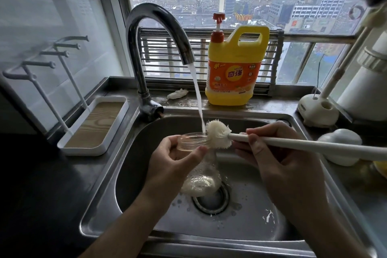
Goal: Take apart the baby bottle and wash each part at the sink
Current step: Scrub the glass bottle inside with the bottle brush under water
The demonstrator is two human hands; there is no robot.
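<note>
Bottle (200, 174): clear body with no cap or nipple on it, tilting mouth-up over the sink, foam gathering in its lower end, sitting in the left grip.
Left grip (173, 161): fingers and thumb curling round the bottle's neck just below the rim, holding it fast.
Right grip (282, 157): fingers closing round the white handle of the bottle brush, just right of the left grip.
Bottle brush (218, 134): bristle head touching the bottle's rim between the two grips, handle running off rightward past the right grip.
Water (198, 98): running from the faucet (159, 19), falling onto the rim just beyond the left grip.
Sink (142, 153): steel basin lying under both grips, its drain (211, 202) showing directly below the bottle.
Detergent jug (234, 65): yellow, standing on the surface (272, 102) well beyond both grips, by the window.
</note>
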